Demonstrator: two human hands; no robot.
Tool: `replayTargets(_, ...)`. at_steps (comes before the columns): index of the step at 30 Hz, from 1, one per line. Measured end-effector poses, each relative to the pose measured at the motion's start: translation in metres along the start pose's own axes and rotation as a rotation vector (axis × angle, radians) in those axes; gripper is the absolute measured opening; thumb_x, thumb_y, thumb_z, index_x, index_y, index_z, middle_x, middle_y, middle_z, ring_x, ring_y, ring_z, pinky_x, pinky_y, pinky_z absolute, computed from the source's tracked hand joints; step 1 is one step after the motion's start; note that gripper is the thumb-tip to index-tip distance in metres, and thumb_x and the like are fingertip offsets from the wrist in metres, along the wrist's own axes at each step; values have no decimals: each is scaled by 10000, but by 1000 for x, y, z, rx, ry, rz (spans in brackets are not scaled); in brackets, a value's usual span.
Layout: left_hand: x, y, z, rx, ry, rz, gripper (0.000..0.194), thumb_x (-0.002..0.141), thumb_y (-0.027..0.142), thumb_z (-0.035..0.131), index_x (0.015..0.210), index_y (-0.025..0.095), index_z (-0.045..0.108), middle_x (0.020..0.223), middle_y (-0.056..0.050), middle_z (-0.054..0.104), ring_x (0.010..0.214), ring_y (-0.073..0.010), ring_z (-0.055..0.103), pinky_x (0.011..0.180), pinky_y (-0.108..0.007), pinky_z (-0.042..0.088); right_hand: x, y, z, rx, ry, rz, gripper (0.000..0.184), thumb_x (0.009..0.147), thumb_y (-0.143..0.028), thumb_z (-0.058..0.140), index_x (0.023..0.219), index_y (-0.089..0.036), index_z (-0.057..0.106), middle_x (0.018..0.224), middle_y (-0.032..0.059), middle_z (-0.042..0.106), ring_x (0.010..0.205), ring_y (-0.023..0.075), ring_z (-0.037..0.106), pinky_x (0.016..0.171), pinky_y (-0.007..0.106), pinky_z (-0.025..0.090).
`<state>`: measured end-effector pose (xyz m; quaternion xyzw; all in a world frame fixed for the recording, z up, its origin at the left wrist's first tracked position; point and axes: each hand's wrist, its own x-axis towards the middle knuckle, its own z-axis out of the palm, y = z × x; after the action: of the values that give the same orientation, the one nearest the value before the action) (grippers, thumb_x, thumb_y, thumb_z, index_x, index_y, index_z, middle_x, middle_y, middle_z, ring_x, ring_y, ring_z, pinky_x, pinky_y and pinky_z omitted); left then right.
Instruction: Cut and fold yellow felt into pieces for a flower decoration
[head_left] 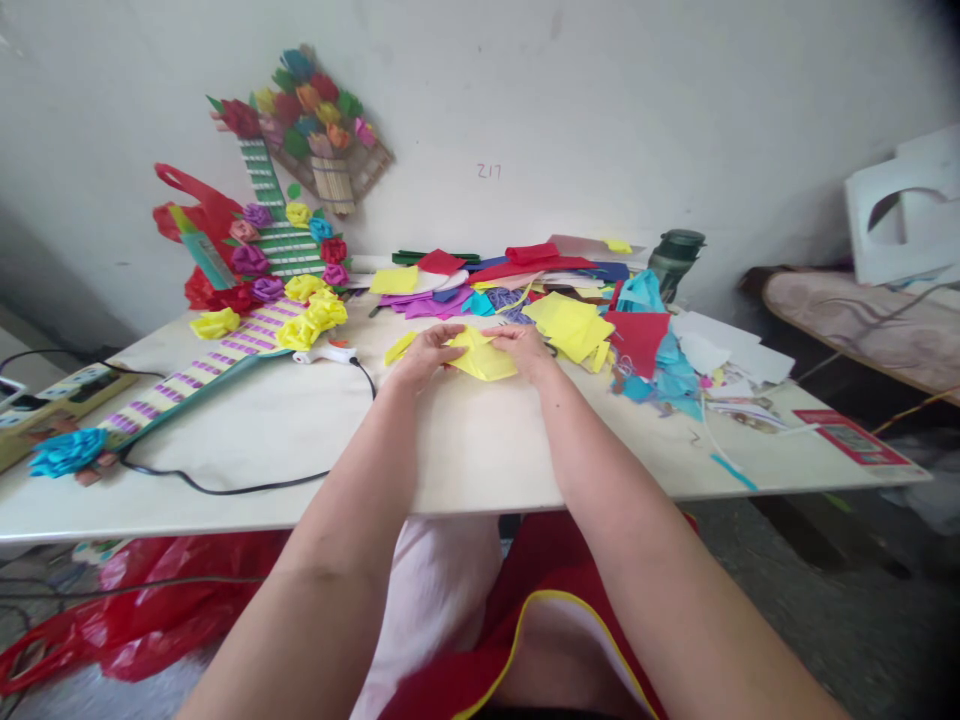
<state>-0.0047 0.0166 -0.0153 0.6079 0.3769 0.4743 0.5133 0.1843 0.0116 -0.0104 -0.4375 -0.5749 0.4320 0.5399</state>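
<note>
One yellow paper (484, 359), longer left-to-right

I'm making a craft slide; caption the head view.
Left hand and right hand hold yellow paper over a white table.

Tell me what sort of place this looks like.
Probably a craft workspace, perhaps at home: coloured paper flowers, a pile of yellow sheets beside other scraps, and both hands, left and right, holding yellow paper.
</note>
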Motion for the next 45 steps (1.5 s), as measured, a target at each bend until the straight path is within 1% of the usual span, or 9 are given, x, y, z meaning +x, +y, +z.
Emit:
replayTargets(3,0,1,1,-1,5,4,623,520,307,818,1098,153,644,1039,-66,666,651,-88,572,520,-194,445,0,-1,0,-22,-5,0,255,644,-143,606,838,-160,771,886,53,744,828,195,685,825,363,536)
replayTargets(9,0,-1,-1,17,-11,33,635,539,326,813,1131,173,640,1161,-80,637,687,-95,585,517,-189,453,0,-1,-1,-58,-16,-15,265,648,-157,621,867,-150,770,943,75,739,885,217,682,852,379,526)
replayTargets(17,0,-4,-3,49,-21,24,635,572,310,797,1175,188,642,1091,-69,669,644,-93,578,533,-205,454,2,3,0,-14,-26,-51,263,650,-180,637,878,-180,770,977,54,744,907,208,680,848,370,527)
replayTargets(24,1,-3,-3,43,-23,-28,655,570,298,804,1192,174,640,1043,-74,691,625,-102,587,539,-220,459,2,2,0,-11,-21,-83,250,676,-250,654,887,-187,773,1001,57,744,922,210,682,833,354,533)
replayTargets(28,0,-1,-2,33,-21,-36,670,558,301,811,1190,159,643,1020,-77,697,623,-102,581,536,-218,454,3,5,-2,-30,-47,-118,263,659,-246,656,885,-184,776,1010,69,743,923,216,682,834,358,531)
replayTargets(32,-1,1,-1,23,-16,-24,670,562,305,806,1196,163,643,1009,-75,702,659,-115,594,549,-218,454,5,7,-3,-51,-58,-127,268,660,-218,625,880,-194,778,1013,60,742,946,213,676,846,354,524)
replayTargets(36,-2,2,0,-3,-13,-11,663,559,293,806,1190,164,648,990,-77,705,655,-116,597,536,-213,445,3,4,-3,-102,-51,-139,231,656,-186,612,814,-200,781,926,45,752,889,203,677,830,346,523)
replayTargets(41,-3,3,1,-27,-12,-10,648,566,268,798,1186,154,646,967,-78,705,635,-110,595,526,-210,441,0,-2,-2,-151,-59,-90,256,658,-159,578,806,-190,786,847,37,744,764,187,666,744,324,526)
replayTargets(45,-3,4,2,-48,-16,5,641,563,256,791,1177,157,635,1087,-94,680,642,-100,594,517,-204,448,-1,-3,-3,-187,-53,-89,269,645,-152,565,789,-195,789,838,28,740,738,175,650,725,305,518)
